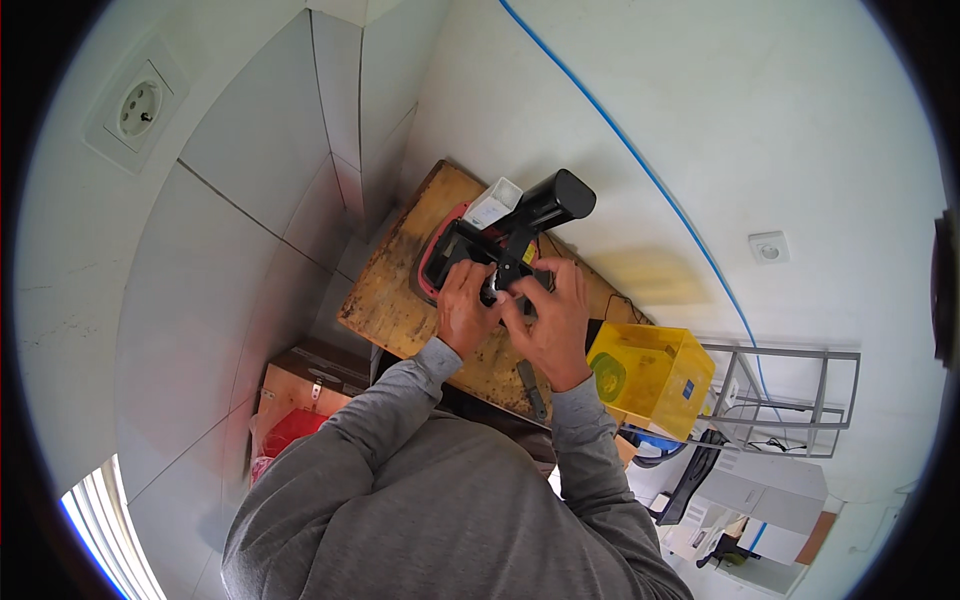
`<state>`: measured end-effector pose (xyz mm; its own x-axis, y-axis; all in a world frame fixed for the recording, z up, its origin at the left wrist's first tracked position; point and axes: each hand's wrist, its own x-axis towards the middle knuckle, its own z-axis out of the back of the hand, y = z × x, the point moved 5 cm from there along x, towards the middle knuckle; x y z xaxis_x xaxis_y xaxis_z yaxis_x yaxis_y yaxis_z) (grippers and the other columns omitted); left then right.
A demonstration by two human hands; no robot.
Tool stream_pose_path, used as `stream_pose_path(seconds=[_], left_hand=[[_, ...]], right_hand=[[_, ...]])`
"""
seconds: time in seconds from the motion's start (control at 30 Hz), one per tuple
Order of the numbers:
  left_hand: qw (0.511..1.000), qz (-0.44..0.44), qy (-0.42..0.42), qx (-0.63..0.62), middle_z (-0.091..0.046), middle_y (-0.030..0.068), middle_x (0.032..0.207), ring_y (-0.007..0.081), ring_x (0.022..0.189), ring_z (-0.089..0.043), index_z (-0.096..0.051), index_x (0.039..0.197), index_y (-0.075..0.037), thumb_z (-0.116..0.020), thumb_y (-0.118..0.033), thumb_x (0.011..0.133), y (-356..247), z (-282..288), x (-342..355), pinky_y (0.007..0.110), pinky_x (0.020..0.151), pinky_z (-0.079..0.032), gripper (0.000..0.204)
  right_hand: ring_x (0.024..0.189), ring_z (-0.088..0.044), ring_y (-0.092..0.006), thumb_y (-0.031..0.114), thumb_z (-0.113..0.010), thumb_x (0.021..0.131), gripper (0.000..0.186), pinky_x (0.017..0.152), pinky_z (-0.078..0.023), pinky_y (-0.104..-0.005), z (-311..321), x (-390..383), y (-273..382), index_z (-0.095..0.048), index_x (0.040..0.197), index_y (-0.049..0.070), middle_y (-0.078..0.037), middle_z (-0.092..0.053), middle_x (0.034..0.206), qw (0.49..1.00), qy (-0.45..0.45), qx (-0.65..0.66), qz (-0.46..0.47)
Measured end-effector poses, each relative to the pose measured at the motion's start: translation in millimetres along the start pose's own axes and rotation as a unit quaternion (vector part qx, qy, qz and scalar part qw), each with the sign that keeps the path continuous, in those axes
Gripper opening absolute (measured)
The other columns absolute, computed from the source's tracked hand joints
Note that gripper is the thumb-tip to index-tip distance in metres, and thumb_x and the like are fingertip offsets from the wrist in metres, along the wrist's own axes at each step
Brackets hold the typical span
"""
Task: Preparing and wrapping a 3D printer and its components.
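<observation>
A black bench device with an upright housing stands on the worn wooden table, with a red-rimmed base and a white box beside the housing. My left hand is at the front of the device, its bent fingers closed on a small shiny piece. My right hand meets the same piece from the right with thumb and index finger, its other fingers curved over the device's side. The piece is mostly hidden by my fingers. A dark tool lies on the table below my right hand.
A yellow bin with a green item inside sits to the right, by a metal rack. An open wooden box with red contents is at lower left. Walls enclose the table's back and left; a blue cable runs down the right wall.
</observation>
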<state>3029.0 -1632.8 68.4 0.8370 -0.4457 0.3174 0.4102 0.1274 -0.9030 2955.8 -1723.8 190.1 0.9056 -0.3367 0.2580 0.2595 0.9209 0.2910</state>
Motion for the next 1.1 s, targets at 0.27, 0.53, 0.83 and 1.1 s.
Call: stream_pose_path(seconds=[0.27, 0.53, 0.83, 1.1], left_hand=[[1.000, -0.011, 0.002, -0.001, -0.060, 0.0163, 0.101, 0.0396, 0.098, -0.060, -0.067, 0.114, 0.001, -0.087, -0.010, 0.069, -1, -1, 2, 0.047, 0.083, -0.052, 0.050], [1.000, -0.023, 0.013, -0.003, -0.060, 0.0161, 0.100, 0.0389, 0.098, -0.060, -0.067, 0.114, 0.001, -0.087, -0.010, 0.067, -3, 4, 3, 0.047, 0.083, -0.052, 0.052], [1.000, -0.025, 0.012, -0.003, -0.060, 0.0160, 0.100, 0.0394, 0.098, -0.060, -0.067, 0.115, 0.002, -0.085, -0.007, 0.067, -2, 2, 3, 0.047, 0.082, -0.052, 0.052], [1.000, -0.007, 0.011, 0.007, -0.060, 0.0155, 0.102, 0.0390, 0.099, -0.060, -0.067, 0.116, 0.000, -0.085, -0.007, 0.070, -3, 0, 2, 0.047, 0.083, -0.052, 0.050]], right_hand=[[0.120, -0.056, -0.0387, 0.028, -0.080, 0.084, 0.022, 0.104, -0.043, -0.0499, -1, -6, -10, -0.079, 0.098, 0.012, -0.018, -0.057, 0.131, 1.000, 0.011, 0.004, 0.008], [0.118, -0.056, -0.0392, 0.030, -0.079, 0.085, 0.024, 0.103, -0.043, -0.0516, -4, 1, 7, -0.076, 0.095, 0.009, -0.019, -0.058, 0.128, 0.998, 0.008, 0.005, 0.067], [0.117, -0.058, -0.0383, 0.030, -0.079, 0.085, 0.023, 0.106, -0.043, -0.0519, -3, 3, 6, -0.078, 0.086, 0.007, -0.018, -0.060, 0.123, 0.998, -0.003, 0.018, 0.059], [0.116, -0.059, -0.0384, 0.028, -0.078, 0.085, 0.020, 0.108, -0.042, -0.0513, 1, 5, 4, -0.079, 0.094, 0.010, -0.016, -0.060, 0.125, 0.999, -0.009, 0.031, 0.040]])
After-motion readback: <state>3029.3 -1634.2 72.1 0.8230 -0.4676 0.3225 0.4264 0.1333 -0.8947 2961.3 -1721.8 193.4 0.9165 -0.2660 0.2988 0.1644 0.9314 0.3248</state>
